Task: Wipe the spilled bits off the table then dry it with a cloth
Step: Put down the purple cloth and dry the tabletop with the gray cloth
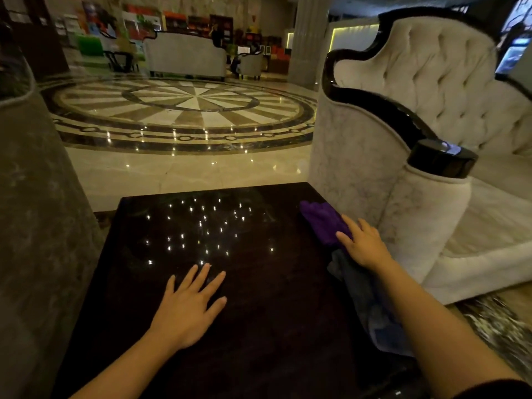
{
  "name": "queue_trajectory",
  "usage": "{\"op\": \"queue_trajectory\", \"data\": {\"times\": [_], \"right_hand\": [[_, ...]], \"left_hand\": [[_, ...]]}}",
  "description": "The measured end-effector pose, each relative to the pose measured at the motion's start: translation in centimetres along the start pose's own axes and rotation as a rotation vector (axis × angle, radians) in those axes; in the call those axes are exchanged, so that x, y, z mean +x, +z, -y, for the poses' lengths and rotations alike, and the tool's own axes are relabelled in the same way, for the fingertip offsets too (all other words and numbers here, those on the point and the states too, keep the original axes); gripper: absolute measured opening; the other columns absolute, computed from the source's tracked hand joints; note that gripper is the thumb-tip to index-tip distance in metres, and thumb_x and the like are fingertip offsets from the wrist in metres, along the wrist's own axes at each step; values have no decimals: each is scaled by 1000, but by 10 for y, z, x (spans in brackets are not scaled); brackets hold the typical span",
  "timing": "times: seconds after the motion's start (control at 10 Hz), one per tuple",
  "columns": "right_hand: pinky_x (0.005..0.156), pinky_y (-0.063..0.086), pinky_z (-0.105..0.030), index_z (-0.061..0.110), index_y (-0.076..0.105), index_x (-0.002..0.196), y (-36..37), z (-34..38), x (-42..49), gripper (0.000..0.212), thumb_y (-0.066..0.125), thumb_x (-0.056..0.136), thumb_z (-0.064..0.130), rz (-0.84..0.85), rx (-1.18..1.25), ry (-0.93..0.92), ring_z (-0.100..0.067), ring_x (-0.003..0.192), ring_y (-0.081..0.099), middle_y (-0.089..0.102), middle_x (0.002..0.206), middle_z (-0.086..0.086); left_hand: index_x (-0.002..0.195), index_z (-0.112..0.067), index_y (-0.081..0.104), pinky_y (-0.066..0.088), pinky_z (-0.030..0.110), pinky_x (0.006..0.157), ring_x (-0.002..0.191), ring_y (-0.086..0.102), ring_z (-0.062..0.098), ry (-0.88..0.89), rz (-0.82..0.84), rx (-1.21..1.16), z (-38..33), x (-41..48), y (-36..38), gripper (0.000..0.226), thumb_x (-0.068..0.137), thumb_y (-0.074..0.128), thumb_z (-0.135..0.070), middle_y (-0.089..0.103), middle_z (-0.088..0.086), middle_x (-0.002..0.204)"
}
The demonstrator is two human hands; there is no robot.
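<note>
A dark glossy table [259, 283] fills the lower middle of the view, its top dotted with bright reflections of ceiling lights. My left hand [190, 303] lies flat on it, palm down, fingers spread, holding nothing. A purple cloth [322, 220] is bunched at the table's right edge. My right hand [364, 244] rests on the near end of that cloth, fingers laid over it. A grey-blue cloth [368, 300] hangs along the right edge under my right forearm. Spilled bits are too small or dark to make out.
A white tufted armchair [431, 110] with black trim stands tight against the table's right side. A grey marble block [34, 226] flanks the left. Beyond the table lies a polished patterned floor [184, 110], with sofas far back.
</note>
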State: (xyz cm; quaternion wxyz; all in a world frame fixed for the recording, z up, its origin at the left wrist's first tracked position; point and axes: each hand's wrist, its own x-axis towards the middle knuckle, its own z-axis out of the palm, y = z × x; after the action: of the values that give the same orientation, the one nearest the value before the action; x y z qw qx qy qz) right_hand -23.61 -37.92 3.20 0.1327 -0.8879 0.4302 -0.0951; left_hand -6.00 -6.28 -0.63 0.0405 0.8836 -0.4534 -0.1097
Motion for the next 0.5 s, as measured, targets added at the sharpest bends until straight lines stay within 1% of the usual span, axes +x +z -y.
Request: {"op": "queue_trajectory", "data": {"times": [0.1, 0.2, 0.3, 0.4, 0.5], "right_hand": [[113, 19, -47, 38, 13, 140, 2, -12, -34, 61, 38, 88, 55, 82, -37, 28, -39, 139, 14, 8, 154, -20], [113, 16, -54, 48, 6, 138, 8, -10, -66, 70, 37, 79, 70, 160, -32, 75, -41, 140, 5, -4, 155, -16], [114, 8, -58, 47, 3, 138, 13, -7, -80, 76, 37, 76, 74, 215, -53, 93, -39, 141, -1, -9, 155, -14], [114, 8, -54, 41, 4, 141, 20, -9, -84, 68, 36, 84, 65, 175, -106, 103, -37, 141, 6, 2, 156, -12], [111, 24, -49, 30, 15, 142, 23, -13, -82, 54, 35, 94, 45, 59, -133, 27, -34, 135, 27, 27, 151, -8]], "left_hand": [[145, -38, -1, -6, 47, 116, 144, -14, 17, 6, 8, -5, 0, -1, 0, 57, 94, 17, -56, -10, -3, 157], [144, -37, -4, -6, 48, 116, 144, -13, 18, 8, 18, 16, 2, 1, 0, 57, 94, 16, -55, -11, -2, 157], [144, -37, -4, -6, 48, 116, 144, -13, 19, 3, 15, 16, 4, 3, 2, 57, 94, 16, -55, -11, -1, 158], [144, -38, -4, -6, 48, 116, 144, -13, 18, 8, 16, 20, 6, 4, 3, 57, 94, 16, -56, -10, -2, 157], [144, -38, -4, -6, 49, 116, 144, -13, 18, 10, 20, 18, 6, 5, 3, 57, 94, 16, -56, -11, -2, 157]]}}
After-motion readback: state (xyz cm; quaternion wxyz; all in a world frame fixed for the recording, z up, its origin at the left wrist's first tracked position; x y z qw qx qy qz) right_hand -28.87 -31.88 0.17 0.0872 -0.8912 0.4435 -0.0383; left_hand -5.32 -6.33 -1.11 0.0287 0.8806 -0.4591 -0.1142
